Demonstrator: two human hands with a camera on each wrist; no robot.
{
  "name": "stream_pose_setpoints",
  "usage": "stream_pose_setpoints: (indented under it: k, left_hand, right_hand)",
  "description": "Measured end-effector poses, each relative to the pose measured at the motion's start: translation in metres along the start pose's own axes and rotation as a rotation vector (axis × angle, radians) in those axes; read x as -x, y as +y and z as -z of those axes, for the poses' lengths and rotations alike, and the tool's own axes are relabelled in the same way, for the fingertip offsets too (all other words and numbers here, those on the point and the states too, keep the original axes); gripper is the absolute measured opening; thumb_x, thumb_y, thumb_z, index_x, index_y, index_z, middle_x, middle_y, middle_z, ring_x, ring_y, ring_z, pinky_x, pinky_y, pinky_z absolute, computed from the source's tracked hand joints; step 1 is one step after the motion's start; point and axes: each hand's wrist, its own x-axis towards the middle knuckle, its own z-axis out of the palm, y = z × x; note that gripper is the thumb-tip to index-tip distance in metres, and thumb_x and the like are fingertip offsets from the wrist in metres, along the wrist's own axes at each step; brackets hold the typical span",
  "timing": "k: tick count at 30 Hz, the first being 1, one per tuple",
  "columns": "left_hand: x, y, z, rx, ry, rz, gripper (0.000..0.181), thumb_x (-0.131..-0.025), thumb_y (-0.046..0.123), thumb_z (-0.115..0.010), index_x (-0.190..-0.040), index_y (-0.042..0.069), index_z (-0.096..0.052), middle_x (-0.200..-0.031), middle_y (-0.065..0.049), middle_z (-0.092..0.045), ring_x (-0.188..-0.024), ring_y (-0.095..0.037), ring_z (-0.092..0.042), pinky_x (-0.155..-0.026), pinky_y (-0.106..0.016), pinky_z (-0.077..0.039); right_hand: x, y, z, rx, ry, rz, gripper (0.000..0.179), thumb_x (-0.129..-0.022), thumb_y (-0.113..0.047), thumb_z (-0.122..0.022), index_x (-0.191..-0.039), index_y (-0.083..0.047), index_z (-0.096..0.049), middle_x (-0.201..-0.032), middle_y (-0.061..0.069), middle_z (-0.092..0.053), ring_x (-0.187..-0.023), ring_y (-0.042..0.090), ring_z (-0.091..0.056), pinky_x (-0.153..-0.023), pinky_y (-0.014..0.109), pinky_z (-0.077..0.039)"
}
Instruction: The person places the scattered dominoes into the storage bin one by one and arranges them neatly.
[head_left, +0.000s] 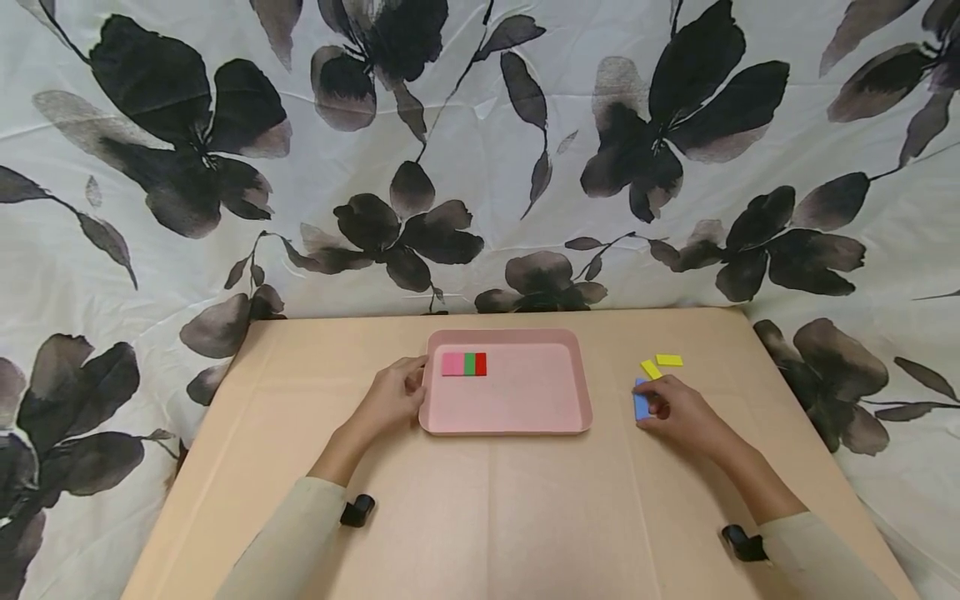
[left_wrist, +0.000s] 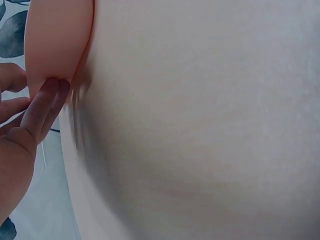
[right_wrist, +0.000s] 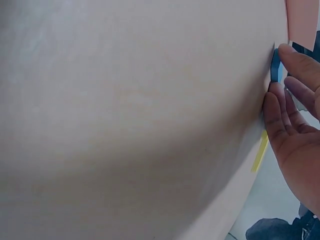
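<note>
In the head view, the right hand [head_left: 686,412] pinched a blue block [head_left: 641,407] on the counter [head_left: 562,517], its long axis running near to far, parallel to the short sides of the pink tray [head_left: 525,400], which lay to its left across a stretch of bare surface. The right hand was the nearer one; two yellow pieces [head_left: 669,360] lay just beyond the block. The left hand [head_left: 392,394] held the tray's left end, beside a row of pink, green and red pieces [head_left: 469,364]. The left wrist view showed the left grip's fingers against the tray's end, the block out of frame. The right wrist view showed the right grip narrowed to the block's length, digits at its two ends.
</note>
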Motion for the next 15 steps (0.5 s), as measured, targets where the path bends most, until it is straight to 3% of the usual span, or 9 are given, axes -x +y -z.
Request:
stream_pose_setpoints:
  k: [15]
  left_hand:
    - [0.001, 0.0009, -0.0008, 0.022, -0.002, 0.005, 0.056, -0.088, -0.002, -0.067, -0.142, -0.006, -0.057, -0.127, -0.019, -0.067, -0.087, -0.02, -0.066, -0.072, -0.026, -0.055]
  right_hand:
    - [-0.0008, -0.0006, -0.0023, 0.023, -0.025, -0.006, 0.049, -0.079, -0.01, -0.089, -0.122, 0.003, -0.069, -0.094, 0.007, -0.054, -0.082, 0.015, -0.054, -0.069, 0.022, -0.051]
